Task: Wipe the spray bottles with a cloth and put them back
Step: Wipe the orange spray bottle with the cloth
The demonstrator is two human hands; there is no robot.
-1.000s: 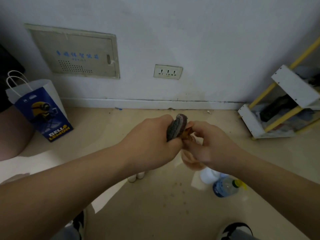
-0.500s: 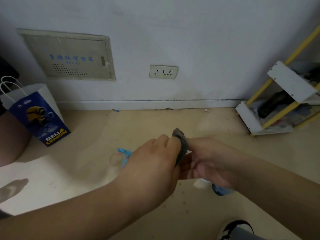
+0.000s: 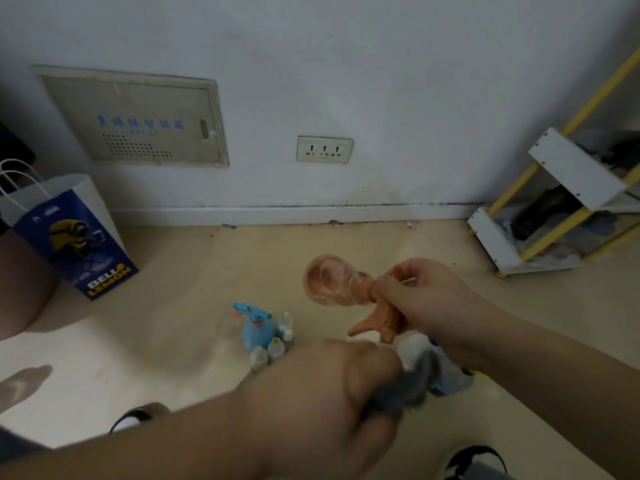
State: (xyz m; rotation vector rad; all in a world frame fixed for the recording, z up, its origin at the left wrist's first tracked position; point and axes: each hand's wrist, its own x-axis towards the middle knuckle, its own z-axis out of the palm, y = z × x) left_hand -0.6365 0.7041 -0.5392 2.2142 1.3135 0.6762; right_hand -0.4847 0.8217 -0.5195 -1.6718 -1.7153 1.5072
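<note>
My right hand grips an orange, see-through spray bottle by its trigger head, held sideways above the floor with its round base pointing left. My left hand, blurred and lower down, is closed on a dark grey cloth, apart from the orange bottle. A blue spray bottle stands on the floor with several small clear bottles around it. A white bottle and a blue-tinted bottle sit on the floor under my hands, partly hidden.
A blue and white paper bag stands at the left by the wall. A white and yellow rack with clutter stands at the right. My shoes show at the bottom. Another person's leg is at the far left.
My hands have separated: the right hand lifted the orange bottle up and right, and the left hand dropped down with the cloth. The blue bottle and small bottles have come into view.
</note>
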